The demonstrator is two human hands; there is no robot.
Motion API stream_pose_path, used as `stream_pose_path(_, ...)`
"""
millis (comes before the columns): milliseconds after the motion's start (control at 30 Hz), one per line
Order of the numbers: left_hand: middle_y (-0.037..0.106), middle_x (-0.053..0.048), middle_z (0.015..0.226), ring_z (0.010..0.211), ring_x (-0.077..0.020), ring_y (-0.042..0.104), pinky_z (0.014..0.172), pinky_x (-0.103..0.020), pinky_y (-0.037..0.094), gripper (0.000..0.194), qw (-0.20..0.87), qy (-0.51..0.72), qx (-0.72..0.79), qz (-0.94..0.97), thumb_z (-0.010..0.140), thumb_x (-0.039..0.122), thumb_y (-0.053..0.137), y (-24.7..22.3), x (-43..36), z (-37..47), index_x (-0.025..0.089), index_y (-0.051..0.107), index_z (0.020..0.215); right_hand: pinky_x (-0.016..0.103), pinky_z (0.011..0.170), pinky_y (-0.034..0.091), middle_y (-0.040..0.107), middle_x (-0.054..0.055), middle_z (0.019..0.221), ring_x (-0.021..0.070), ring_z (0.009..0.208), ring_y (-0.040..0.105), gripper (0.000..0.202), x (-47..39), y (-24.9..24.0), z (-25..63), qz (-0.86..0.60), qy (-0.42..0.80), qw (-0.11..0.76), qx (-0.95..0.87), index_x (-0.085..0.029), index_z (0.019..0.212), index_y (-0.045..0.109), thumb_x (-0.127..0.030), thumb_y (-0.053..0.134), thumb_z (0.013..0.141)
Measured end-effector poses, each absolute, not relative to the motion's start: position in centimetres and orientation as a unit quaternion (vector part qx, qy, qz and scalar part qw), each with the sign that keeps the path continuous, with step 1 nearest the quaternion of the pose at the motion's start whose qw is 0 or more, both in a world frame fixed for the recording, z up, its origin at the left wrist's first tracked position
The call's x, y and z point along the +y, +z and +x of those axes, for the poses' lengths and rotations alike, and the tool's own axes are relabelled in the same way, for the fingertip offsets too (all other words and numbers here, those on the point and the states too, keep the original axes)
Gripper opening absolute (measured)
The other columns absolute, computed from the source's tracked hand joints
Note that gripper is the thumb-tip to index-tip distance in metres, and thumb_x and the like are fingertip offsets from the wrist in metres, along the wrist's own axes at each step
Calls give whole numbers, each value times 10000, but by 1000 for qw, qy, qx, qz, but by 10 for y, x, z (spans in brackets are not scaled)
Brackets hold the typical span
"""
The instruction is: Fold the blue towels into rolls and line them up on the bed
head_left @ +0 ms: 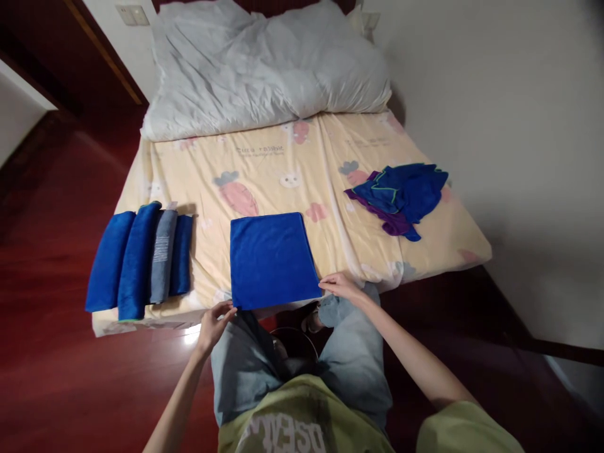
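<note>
A square blue cloth (pixel 274 258) lies flat at the near edge of the bed, in front of my body. My left hand (pixel 218 319) pinches its near left corner between thumb and fingers. At the near right corner, my right hand (pixel 340 285) grips the cloth with its fingertips. Left of the cloth, several rolled or folded towels lie side by side: two larger blue ones (pixel 112 258), a grey one (pixel 163 258) and a narrower dark blue one (pixel 181 255).
A crumpled pile of blue and purple cloths (pixel 406 192) lies on the right of the bed (pixel 283 160), which has a yellow patterned sheet. White bedding (pixel 268 69) is heaped at the far end. A wall stands at the right.
</note>
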State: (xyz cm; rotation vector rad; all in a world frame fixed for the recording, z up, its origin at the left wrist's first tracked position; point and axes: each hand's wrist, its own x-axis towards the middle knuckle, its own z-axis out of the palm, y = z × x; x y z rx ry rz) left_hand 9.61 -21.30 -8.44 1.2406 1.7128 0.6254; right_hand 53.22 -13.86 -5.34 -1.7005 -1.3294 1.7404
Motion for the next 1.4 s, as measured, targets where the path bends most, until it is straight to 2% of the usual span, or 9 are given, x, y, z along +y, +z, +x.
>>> stream_pose_path(167,767,-53,892,932,-309,741,841,-430,617,418,427,251,698,518,765,679,634,-80,-215,97,282,695,881,225,474,271,508,-24,542,96,505,408,437,-144,-52,536,-604,605,184,-485,-156,804,771,-574,753,679)
stream_pose_path(367,726,-47,929,926,-266,714,815,-360,595,365,450,255,650,556,828,617,589,-80,-213,92,266,663,896,228,479,326,597,0,618,116,538,481,448,-150,-59,534,-582,619,173,-498,-159,825,770,-584,760,684)
stream_pose_path(567,683,-48,865,854,-232,684,824,-344,566,362,461,271,641,551,838,604,563,-81,-212,88,247,606,871,238,493,337,559,-17,577,124,535,475,426,-151,-68,540,-579,601,164,-526,-171,761,732,-592,732,699)
stream_pose_path(767,717,-62,913,901,-265,703,877,-387,561,362,481,218,619,582,831,621,566,-79,-211,84,268,639,867,245,511,346,539,-20,545,127,531,475,406,-152,-73,547,-561,605,139,-548,-174,733,742,-576,751,678)
stream_pose_path(933,750,-67,946,865,-259,729,781,-369,581,470,507,201,620,564,823,650,596,-61,-192,81,261,642,1083,252,485,395,650,33,638,138,510,524,417,-129,-65,546,-552,601,143,-560,-159,815,755,-570,702,770)
stream_pose_path(1067,752,-59,861,748,-234,717,758,-352,582,483,423,195,649,601,866,633,543,-41,-126,79,237,662,1116,276,646,530,733,79,825,182,683,663,342,-58,-58,528,-595,448,298,-597,-163,881,738,-485,623,880)
stream_pose_path(1133,755,-85,958,818,-235,721,798,-353,585,432,355,216,654,632,894,562,507,-37,-78,84,217,685,1084,296,767,564,756,104,962,212,847,711,249,-12,-58,512,-612,373,317,-621,-165,964,744,-372,616,910)
stream_pose_path(1233,720,-137,1127,949,-255,705,825,-366,592,374,294,237,635,674,906,421,491,-39,-5,97,177,703,1094,328,886,567,743,129,1114,223,976,715,225,49,-64,489,-630,311,278,-655,-154,1089,739,-211,597,925)
stream_pose_path(1400,704,-149,1191,1161,-298,619,1075,-462,481,353,225,201,554,776,893,240,487,-46,73,116,168,728,1141,385,1043,502,699,135,1163,235,1090,663,290,94,-81,476,-588,246,179,-750,-149,1188,726,-109,625,918)
